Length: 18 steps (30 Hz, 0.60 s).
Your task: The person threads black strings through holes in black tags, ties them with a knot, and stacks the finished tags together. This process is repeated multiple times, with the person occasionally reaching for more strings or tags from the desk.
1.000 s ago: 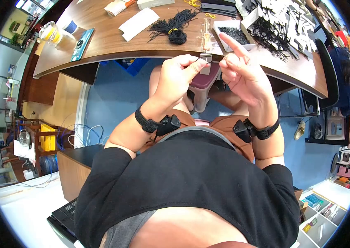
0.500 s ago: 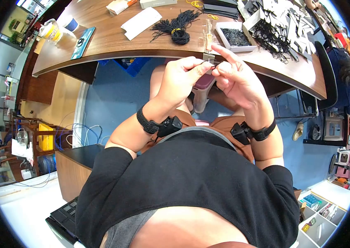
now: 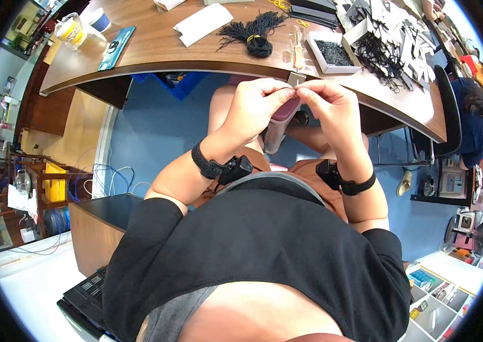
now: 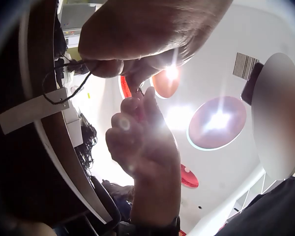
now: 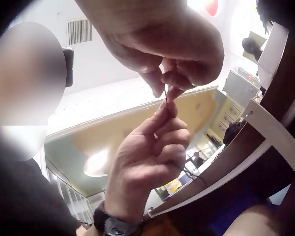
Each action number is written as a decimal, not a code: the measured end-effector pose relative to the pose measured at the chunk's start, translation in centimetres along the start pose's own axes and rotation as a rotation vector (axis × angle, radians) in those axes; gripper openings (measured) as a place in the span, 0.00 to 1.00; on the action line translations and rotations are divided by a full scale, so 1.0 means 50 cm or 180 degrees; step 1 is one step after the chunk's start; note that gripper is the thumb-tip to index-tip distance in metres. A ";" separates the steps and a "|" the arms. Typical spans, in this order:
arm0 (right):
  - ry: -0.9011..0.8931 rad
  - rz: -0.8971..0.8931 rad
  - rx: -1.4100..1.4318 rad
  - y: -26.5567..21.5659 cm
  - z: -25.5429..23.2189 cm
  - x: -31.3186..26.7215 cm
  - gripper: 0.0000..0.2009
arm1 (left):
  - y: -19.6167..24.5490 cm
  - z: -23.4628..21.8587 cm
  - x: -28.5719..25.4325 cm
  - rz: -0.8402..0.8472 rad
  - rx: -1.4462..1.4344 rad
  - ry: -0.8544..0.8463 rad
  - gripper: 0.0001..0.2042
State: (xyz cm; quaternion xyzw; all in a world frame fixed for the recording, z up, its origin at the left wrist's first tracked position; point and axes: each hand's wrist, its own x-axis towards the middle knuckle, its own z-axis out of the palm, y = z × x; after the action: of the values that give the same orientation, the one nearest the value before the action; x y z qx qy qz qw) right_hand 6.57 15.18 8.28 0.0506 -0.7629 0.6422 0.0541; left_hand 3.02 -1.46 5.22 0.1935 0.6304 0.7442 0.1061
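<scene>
Now, from the head view, the left hand (image 3: pixel 253 108) and right hand (image 3: pixel 335 114) meet tip to tip, thumbs and fingers pinched, with a pale tag (image 3: pixel 296 78) just beyond them at the surface's (image 3: pixel 156 48) near edge. A black cord bundle (image 3: pixel 258 40) and a white tray (image 3: pixel 332 54) lie on top. Over to the left wrist: a dark cord (image 4: pixel 53 102) loops from the left hand's curled fingers, through the tag. And on the right wrist, a thin strand (image 5: pixel 165 91) spans the two hands' pinching fingertips.
</scene>
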 end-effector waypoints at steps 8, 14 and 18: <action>-0.0309 0.0662 0.1480 0.030 -0.014 0.005 0.06 | 0.003 0.000 -0.005 0.0076 0.0016 -0.0043 0.06; 0.0157 0.0104 0.1052 0.015 -0.027 -0.005 0.09 | 0.007 -0.002 -0.001 0.0309 0.0347 -0.0204 0.06; 0.0048 -0.1283 -0.0806 -0.002 -0.036 -0.013 0.18 | 0.016 -0.007 0.005 0.0321 0.0482 -0.0298 0.06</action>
State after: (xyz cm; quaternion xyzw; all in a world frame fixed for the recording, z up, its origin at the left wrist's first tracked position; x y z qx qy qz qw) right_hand 7.26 16.94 8.59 0.1900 -0.8114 0.5181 0.1928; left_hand 2.72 -1.80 6.00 0.2670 0.6686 0.6890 0.0829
